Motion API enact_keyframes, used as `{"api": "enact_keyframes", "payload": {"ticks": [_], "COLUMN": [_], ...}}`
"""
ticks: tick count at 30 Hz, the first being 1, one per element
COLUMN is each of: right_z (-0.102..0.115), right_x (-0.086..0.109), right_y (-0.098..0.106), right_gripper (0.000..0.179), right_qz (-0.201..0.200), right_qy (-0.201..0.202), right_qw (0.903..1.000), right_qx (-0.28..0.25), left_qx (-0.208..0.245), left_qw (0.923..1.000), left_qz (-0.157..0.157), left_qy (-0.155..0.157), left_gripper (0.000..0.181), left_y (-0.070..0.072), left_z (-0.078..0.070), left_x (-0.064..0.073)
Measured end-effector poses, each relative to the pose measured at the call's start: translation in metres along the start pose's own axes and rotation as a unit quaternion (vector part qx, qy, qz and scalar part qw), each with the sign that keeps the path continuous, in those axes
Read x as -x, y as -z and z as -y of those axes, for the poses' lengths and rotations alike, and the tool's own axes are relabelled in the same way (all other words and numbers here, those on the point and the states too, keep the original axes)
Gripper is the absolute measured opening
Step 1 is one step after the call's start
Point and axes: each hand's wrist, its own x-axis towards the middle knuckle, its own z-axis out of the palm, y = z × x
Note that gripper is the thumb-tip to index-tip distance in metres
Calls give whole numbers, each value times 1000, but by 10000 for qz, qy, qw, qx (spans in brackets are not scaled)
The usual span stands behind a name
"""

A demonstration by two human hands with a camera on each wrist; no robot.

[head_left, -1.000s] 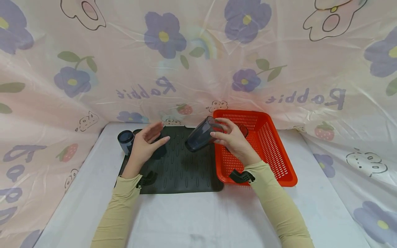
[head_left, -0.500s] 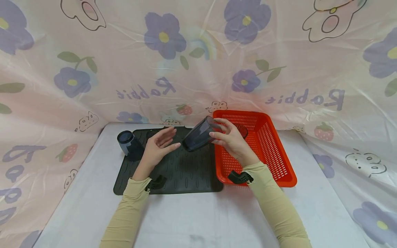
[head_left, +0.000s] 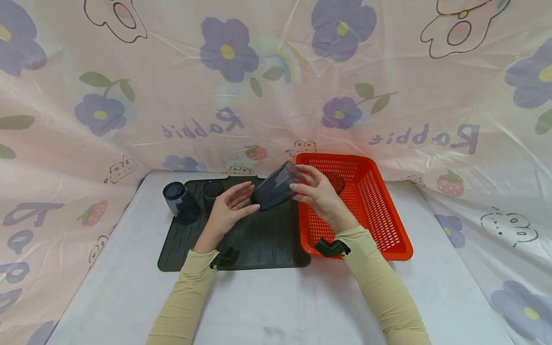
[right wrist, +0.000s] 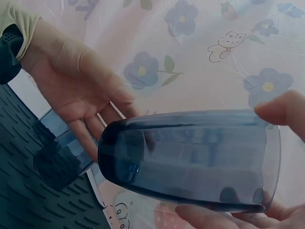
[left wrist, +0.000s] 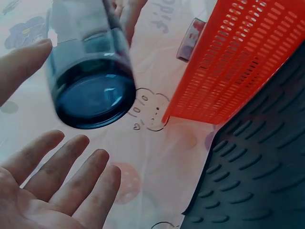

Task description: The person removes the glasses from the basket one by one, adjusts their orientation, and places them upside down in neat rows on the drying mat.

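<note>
My right hand (head_left: 321, 196) grips a dark blue-grey tinted glass tumbler (head_left: 276, 186) near its rim, thumb on one side and fingers on the other. The tumbler is tilted above the black mat (head_left: 267, 244), its thick base lower and toward the left. Around that base end, my left hand (head_left: 228, 211) is spread with thumb and fingers apart. In the left wrist view, the tumbler's base (left wrist: 95, 102) lies between my left thumb and fingers, with a gap below it to the fingertips. Two more dark tumblers stand on the mat's left part, one at the edge (head_left: 183, 205) and one farther back (head_left: 211, 192).
A red perforated plastic basket (head_left: 379, 206) stands right of the mat, with a glass (head_left: 336, 182) at its back left. White cloth (head_left: 276, 306) covers the table. Patterned sheeting (head_left: 276, 110) hangs close behind and at both sides.
My left hand has moved right, from beside the standing tumblers to the held tumbler's base. The held tumbler has shifted slightly left with my right hand.
</note>
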Motion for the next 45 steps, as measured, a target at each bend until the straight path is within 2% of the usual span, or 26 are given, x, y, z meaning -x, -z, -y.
{"api": "enact_keyframes", "payload": {"ticks": [5,16,24,27,35,45], "right_z": [-1,-5,-7,-8,-9,-7], "right_x": [1,1,0,-1,-1,0], "right_y": [-2,-3,-4,-3,-2,-1], "right_gripper": [58,62,57,57,56,54], "right_qz": [-2,71,119,146,288,545], "right_qy": [-64,-23,29,37,68,-102], "right_qw": [10000,9999,9997,9996,9991,9971], "right_qx": [13,-97,-221,-233,-319,-524], "left_qx": [-168,-109,-256,-307,-52,-70], "left_qw": [9997,9992,9992,9991,9995,9998], "left_qz": [-67,-25,3,7,-10,-192], "left_qy": [182,376,294,287,310,-2], "left_gripper": [64,66,64,64,67,65], "left_y": [-8,-20,-24,-24,-17,-16], "left_z": [6,11,-16,-18,6,2], "left_x": [0,-1,5,6,-1,0]}}
